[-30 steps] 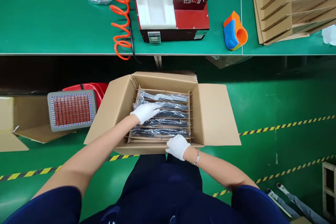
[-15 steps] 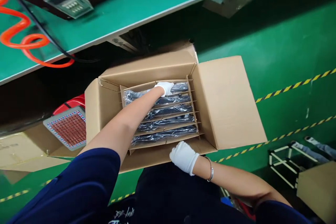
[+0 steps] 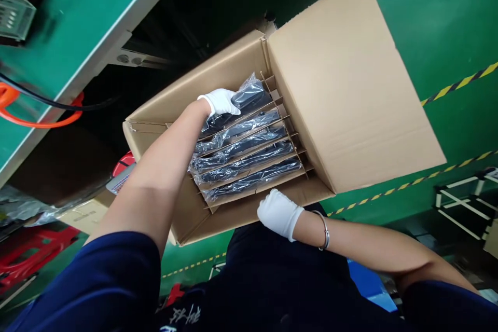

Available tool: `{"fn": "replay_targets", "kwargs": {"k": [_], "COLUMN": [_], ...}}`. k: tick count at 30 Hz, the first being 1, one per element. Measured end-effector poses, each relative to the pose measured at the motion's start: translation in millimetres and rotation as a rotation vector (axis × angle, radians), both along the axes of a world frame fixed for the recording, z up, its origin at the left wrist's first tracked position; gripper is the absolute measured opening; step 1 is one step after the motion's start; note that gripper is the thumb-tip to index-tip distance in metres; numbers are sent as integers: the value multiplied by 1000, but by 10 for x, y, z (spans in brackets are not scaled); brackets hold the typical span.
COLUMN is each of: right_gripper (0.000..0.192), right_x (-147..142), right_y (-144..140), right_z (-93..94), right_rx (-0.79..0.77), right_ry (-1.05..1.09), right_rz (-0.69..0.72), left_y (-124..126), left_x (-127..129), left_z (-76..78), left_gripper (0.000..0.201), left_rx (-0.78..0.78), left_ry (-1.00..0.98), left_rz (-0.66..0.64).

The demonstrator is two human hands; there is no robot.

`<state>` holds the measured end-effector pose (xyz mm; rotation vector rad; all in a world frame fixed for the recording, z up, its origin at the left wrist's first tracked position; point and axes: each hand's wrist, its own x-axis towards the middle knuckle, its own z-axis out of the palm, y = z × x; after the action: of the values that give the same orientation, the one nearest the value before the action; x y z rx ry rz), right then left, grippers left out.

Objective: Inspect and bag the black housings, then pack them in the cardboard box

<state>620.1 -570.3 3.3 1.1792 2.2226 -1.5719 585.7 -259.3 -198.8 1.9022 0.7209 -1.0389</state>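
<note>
An open cardboard box (image 3: pixel 233 70) sits on my lap, its inside split by cardboard dividers (image 3: pixel 290 137) into slots. Each slot holds a dark item in a clear plastic bag (image 3: pixel 249 163). My left hand (image 3: pixel 220 101), in a white glove, grips the bagged item (image 3: pixel 249 94) in the farthest slot, which sticks up above the others. My right hand (image 3: pixel 278 212), also gloved, presses on the box's near edge and holds nothing separate.
The box's right flap (image 3: pixel 350 78) lies spread open over the green floor. A green workbench (image 3: pixel 66 41) with an orange coiled hose (image 3: pixel 35 114) stands at upper left. Yellow-black floor tape (image 3: pixel 459 83) runs at right. Red stools (image 3: pixel 27 254) and another carton (image 3: pixel 85 212) lie at left.
My view has tilted and swung right. My left hand moved from the middle slots to the farthest slot and closed on its bagged item, lifting one end. My right hand stayed on the near edge.
</note>
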Motion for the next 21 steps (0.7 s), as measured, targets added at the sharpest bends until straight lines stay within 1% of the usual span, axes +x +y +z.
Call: {"fn": "replay_targets", "kwargs": {"k": [2,3,6,8,10,12,15,18,21], "right_gripper": [14,14,13,13,14,18,21,24,38], "right_x": [30,37,25,4,-9,-7,17,39,64], "right_y": [9,-3,-90,-155,-194,-202,-188,-182,-168], "right_z": [-24,-40,-96,-131,-154,-166,-170,-165,-146], "right_rx": [4,9,32,35,42,67,78,54,-3], "right_ry": [6,11,6,-12,-28,-29,-32,-37,-47], "right_rz": [19,23,-27,-87,-133,-155,-155,-146,-138], "left_y": [-21,-72,-344,-537,-653,-668,-578,-522,-541], "left_x": [11,15,13,-1,-14,-14,41,157,267], "left_z": [10,24,107,170,214,221,159,39,-63], "left_gripper": [48,50,62,65,63,61,64,67,63], "left_rx": [11,40,193,282,333,359,326,277,254], "left_ry": [6,3,-8,5,11,13,17,26,77], "left_rz": [-6,-22,-93,-119,-106,-78,-83,-129,-157]}}
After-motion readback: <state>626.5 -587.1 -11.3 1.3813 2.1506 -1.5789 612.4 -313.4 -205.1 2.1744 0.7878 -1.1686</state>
